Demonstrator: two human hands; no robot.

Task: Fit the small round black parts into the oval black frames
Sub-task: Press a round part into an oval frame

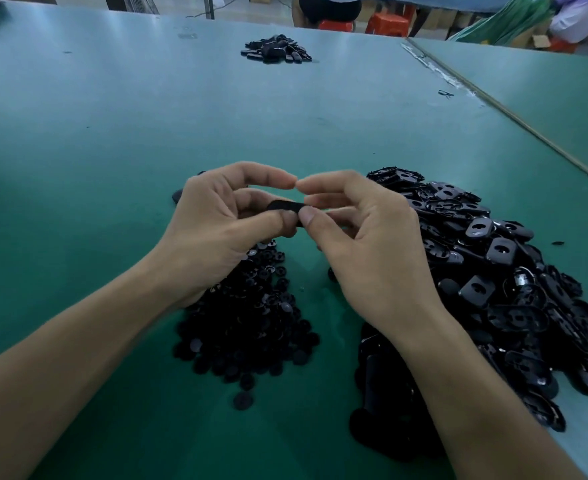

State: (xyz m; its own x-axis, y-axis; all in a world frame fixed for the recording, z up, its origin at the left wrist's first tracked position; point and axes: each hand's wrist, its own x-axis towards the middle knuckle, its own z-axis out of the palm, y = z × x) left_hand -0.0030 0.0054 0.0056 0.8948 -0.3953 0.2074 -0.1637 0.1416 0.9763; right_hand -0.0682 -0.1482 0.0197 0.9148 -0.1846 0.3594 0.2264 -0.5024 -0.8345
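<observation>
Oval black plastic frame [283, 206] was pinched between the curled fingers of the left hand [213, 223] and the right hand [368, 244], over a green table [112, 150]. Small round black parts [247, 323] lay heaped beneath, and heaped oval frames [493, 271] lay to the right.

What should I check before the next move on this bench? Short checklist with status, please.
1. Grip: left hand and right hand both pinch one black piece above the table. Ok.
2. Round part seated in that piece: the fingers cover it. Cannot tell.
3. Stock of round parts: the pile of round parts lies under the left wrist, close by. Ok.
4. Stock of frames: the pile of frames lies beside the right hand. Ok.
5. Drop spot: a small far pile sits across the table; whether it holds finished pieces, cannot tell.
</observation>
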